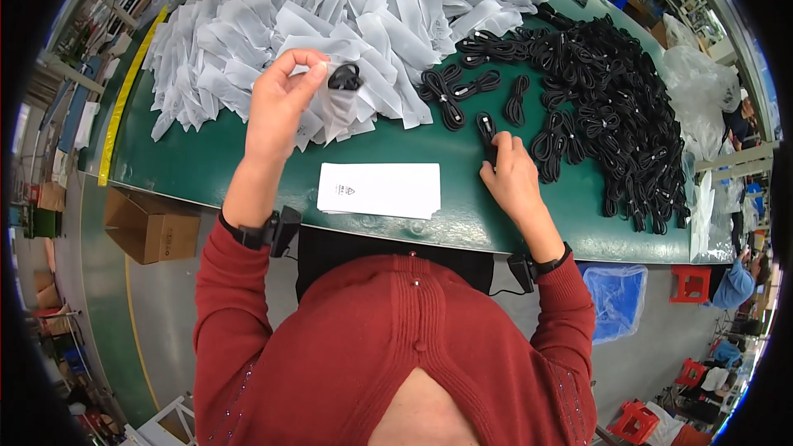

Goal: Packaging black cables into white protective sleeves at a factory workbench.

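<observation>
My left hand [281,103] is raised over the table, thumb and fingertips pinching the top of a frosted plastic bag [339,111]. A coiled black cable [344,77] shows at the bag's upper end; whether it is fully inside I cannot tell. On the green tabletop, my right hand [514,173] has its fingers closed around the lower end of another bundled black cable [486,126]. Between my hands, near the front edge, lies a stack of flat white bags [380,188] with small dark print.
A broad heap of filled frosted bags [248,49] covers the table's far left. Many bundled black cables [611,99] are piled on the right. Below the table stand a cardboard box [153,227] at left and a blue, plastic-lined bin [615,301] at right.
</observation>
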Available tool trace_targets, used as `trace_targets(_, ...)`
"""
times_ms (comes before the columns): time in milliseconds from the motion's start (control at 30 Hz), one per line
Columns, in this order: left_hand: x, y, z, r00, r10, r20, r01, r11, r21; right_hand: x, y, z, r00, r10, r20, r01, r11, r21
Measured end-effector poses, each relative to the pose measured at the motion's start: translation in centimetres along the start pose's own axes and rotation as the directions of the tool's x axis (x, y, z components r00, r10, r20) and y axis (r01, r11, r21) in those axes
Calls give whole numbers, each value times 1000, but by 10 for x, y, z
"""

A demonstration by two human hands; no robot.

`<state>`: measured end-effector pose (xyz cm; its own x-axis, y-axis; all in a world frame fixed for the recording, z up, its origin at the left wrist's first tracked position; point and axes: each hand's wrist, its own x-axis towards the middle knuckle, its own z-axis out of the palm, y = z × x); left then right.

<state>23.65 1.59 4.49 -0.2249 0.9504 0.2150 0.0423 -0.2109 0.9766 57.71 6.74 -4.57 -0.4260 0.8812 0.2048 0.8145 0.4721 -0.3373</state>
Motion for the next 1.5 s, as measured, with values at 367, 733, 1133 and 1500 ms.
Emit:
trace_targets(367,5,-10,-14,979,204,-24,-202,977,75,-15,6,13,986,95,-138,-41,935,353)
trace_targets(733,14,-14,18,936,-195,295,313,845,-433,11,-55,-25,964,-35,-264,193,773,604)
trace_targets(1133,37,-24,16,989,-123,83,144,929,-340,70,-105,-52,996,77,-53,24,335,942)
trace_targets(1500,-6,-68,-20,861,-18,509,-503,129,855,49,-36,5,950,-247,-190,311,772,554)
